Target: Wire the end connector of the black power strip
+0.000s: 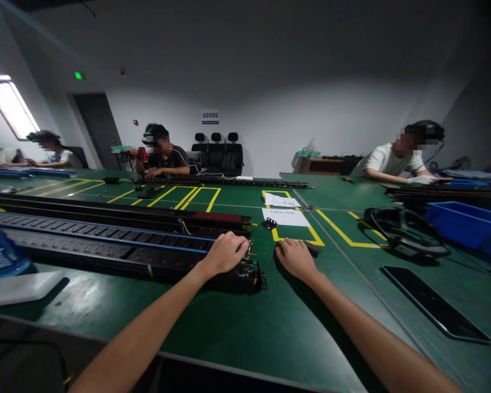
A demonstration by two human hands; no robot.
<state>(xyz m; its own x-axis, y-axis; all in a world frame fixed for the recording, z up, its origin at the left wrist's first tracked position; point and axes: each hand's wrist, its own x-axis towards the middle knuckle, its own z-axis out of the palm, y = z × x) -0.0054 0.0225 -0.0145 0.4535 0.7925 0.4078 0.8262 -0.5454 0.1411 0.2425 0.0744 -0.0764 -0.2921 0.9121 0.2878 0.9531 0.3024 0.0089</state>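
Long black power strips (155, 255) with rows of sockets and small red marks lie side by side across the left of the table. My left hand (228, 254) is closed over the right end of one strip, its fingers curled down out of sight. Thin wires and a dark end piece (258, 277) stick out beside it. To the right, my right hand (297, 259) is palm down near the table, fingers bent round a small black part (313, 249) that shows past the knuckles. A black end plate with holes (269, 223) lies just beyond, between the hands.
White paper sheets (286, 217) lie within yellow tape on the green table (213, 338). To the right are a black headset (405, 234), a phone (433, 303) and a blue bin (466, 226). A bottle (2, 254) and white device (22, 288) stand left. Co-workers sit across.
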